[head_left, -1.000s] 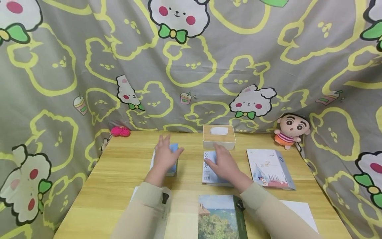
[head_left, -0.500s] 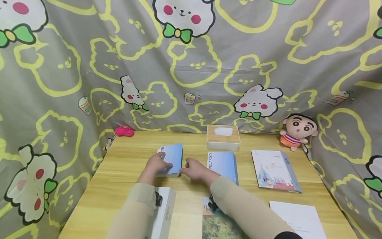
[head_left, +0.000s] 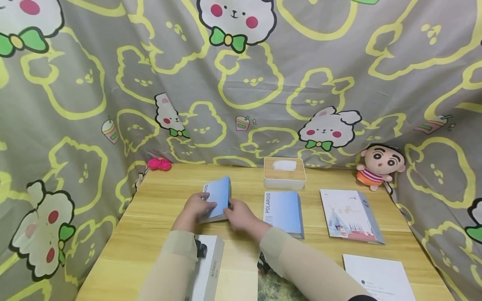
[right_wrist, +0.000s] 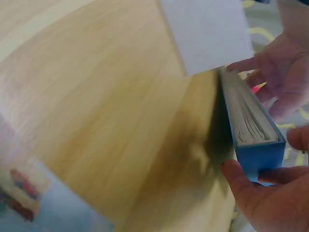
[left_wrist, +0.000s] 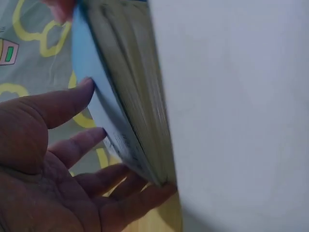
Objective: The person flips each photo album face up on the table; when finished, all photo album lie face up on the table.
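Observation:
A thick blue photo album (head_left: 219,200) lettered "POLAROID" is tilted up off the table on its right side. My left hand (head_left: 193,210) grips its left edge, thumb on the cover. In the left wrist view the fingers reach beneath the album (left_wrist: 113,116), whose page edges face the camera. My right hand (head_left: 242,215) pinches the right side, and the right wrist view shows its fingers around the blue spine (right_wrist: 260,158). A second, matching blue album (head_left: 284,213) lies to the right.
A tissue box (head_left: 284,177) stands at the back, a plush doll (head_left: 378,167) at back right, a pink item (head_left: 160,164) at back left. An illustrated album (head_left: 348,215), a white booklet (head_left: 378,276), a white box (head_left: 211,265) and a painting-covered book (head_left: 280,286) lie nearer.
Both hands came down to the left blue album. The right hand moved left from above the second album and took the spine side. The album's right side has risen.

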`<state>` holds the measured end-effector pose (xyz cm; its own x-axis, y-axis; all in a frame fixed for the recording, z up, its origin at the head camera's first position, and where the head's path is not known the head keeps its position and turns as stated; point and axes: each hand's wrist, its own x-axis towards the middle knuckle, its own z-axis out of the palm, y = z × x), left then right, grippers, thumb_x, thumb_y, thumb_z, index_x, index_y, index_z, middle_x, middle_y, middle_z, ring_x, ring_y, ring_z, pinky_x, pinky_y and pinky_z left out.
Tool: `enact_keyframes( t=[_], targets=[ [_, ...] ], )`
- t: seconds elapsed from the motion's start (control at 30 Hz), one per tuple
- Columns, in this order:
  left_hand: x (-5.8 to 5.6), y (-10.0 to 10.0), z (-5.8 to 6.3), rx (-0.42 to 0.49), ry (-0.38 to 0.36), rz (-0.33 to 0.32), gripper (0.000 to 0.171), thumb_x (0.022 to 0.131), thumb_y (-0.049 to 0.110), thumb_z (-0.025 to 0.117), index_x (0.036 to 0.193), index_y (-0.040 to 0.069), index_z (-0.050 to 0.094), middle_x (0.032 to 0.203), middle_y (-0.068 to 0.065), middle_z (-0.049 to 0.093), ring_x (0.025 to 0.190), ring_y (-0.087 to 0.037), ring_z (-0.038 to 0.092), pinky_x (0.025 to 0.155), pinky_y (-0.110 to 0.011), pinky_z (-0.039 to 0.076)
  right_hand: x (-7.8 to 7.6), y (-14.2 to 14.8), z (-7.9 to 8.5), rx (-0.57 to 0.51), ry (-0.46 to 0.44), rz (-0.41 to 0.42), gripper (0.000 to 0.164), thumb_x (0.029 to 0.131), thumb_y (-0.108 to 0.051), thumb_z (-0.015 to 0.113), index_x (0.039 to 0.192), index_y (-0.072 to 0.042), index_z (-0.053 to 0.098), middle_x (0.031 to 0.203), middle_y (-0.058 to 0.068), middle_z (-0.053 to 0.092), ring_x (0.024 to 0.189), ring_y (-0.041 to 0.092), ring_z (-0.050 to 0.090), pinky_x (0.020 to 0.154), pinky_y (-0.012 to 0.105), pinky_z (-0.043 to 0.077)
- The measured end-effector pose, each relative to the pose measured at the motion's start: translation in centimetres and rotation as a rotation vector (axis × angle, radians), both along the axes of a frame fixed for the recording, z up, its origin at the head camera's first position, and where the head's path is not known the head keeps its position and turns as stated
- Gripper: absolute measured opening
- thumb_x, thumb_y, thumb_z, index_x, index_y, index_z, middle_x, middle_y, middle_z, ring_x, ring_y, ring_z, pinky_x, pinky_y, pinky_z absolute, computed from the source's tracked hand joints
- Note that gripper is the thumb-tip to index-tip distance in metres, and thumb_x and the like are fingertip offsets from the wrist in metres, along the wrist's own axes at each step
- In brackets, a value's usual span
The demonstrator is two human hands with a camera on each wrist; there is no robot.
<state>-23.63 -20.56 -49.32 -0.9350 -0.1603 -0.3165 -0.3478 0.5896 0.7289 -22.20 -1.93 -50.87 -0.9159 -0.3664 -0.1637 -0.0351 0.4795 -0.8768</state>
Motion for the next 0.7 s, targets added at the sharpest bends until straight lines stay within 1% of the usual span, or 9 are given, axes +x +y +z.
enact_keyframes(
  t=[0.03,0.1,0.13,0.17,0.23,0.33,0.43,0.5,0.7],
  targets=[
    [0.0,0.0,0.1,0.025,0.003,-0.005,0.059,0.097,0.02,0.076,0.149,-0.002,0.057,0.155,-0.03,0.049,0.139,-0.046,0.05,0.113,-0.057,0.045,0.0,0.1,0.4,-0.009,0.016,-0.022,0.057,0.11,-0.02,0.056,0.155,0.012,0.04,0.133,0.032,0.065,0.069,0.028,0.073,0.076,0.042,0.063],
    [-0.1,0.0,0.3,0.081,-0.002,-0.017,0.058,0.099,0.022,0.074,0.15,0.0,0.057,0.156,-0.029,0.048,0.138,-0.046,0.051,0.11,-0.056,0.047,0.0,0.5,1.0,-0.035,0.061,-0.064,0.056,0.109,-0.02,0.058,0.152,0.013,0.044,0.149,0.031,0.054,0.099,0.037,0.074,0.1,0.048,0.057],
    [-0.1,0.1,0.3,0.115,-0.009,-0.026,0.058,0.1,0.023,0.074,0.151,0.001,0.056,0.156,-0.03,0.047,0.138,-0.048,0.051,0.109,-0.057,0.048,0.1,0.7,1.2,-0.051,0.071,-0.08,0.056,0.108,-0.02,0.059,0.152,0.012,0.046,0.151,0.03,0.052,0.107,0.039,0.072,0.103,0.049,0.055],
    [0.0,0.1,0.4,0.163,-0.021,-0.032,0.059,0.101,0.024,0.073,0.152,0.001,0.055,0.158,-0.031,0.045,0.139,-0.05,0.049,0.106,-0.058,0.051,0.1,0.9,1.5,-0.068,0.074,-0.095,0.056,0.108,-0.021,0.061,0.151,0.011,0.048,0.152,0.03,0.052,0.115,0.04,0.07,0.104,0.047,0.055],
    [0.0,0.3,0.5,0.256,-0.046,-0.037,0.06,0.102,0.026,0.072,0.154,0.001,0.052,0.159,-0.033,0.04,0.141,-0.055,0.045,0.102,-0.06,0.054,0.1,1.2,1.9,-0.104,0.083,-0.114,0.056,0.105,-0.021,0.065,0.149,0.011,0.05,0.151,0.03,0.053,0.122,0.041,0.066,0.093,0.044,0.061],
    [0.1,0.9,0.6,0.35,-0.063,-0.032,0.066,0.103,0.033,0.071,0.155,-0.001,0.049,0.161,-0.035,0.036,0.141,-0.061,0.04,0.089,-0.065,0.059,0.2,1.6,2.1,-0.132,0.093,-0.132,0.058,0.103,-0.022,0.07,0.148,0.011,0.052,0.149,0.03,0.055,0.117,0.041,0.069,0.087,0.042,0.063],
    [0.1,1.7,0.8,0.317,-0.041,-0.039,0.077,0.101,0.046,0.071,0.153,-0.006,0.049,0.16,-0.035,0.038,0.142,-0.059,0.04,0.087,-0.068,0.058,0.2,1.8,2.2,-0.107,0.125,-0.151,0.059,0.102,-0.023,0.073,0.146,0.012,0.054,0.146,0.029,0.058,0.129,0.042,0.062,0.105,0.049,0.054],
    [0.1,2.2,0.9,0.268,-0.029,-0.037,0.085,0.098,0.054,0.071,0.153,-0.007,0.048,0.16,-0.034,0.039,0.143,-0.056,0.041,0.091,-0.069,0.056,0.3,1.8,2.1,-0.101,0.134,-0.167,0.06,0.1,-0.023,0.075,0.145,0.012,0.055,0.144,0.029,0.06,0.133,0.041,0.059,0.11,0.052,0.049],
    [0.0,3.1,0.8,0.171,0.03,-0.031,0.092,0.096,0.06,0.07,0.149,-0.012,0.05,0.155,-0.037,0.044,0.141,-0.053,0.046,0.111,-0.064,0.045,0.6,1.9,1.7,-0.125,0.144,-0.193,0.064,0.097,-0.027,0.079,0.142,0.012,0.058,0.142,0.027,0.062,0.121,0.036,0.067,0.099,0.045,0.058]
  ],
)
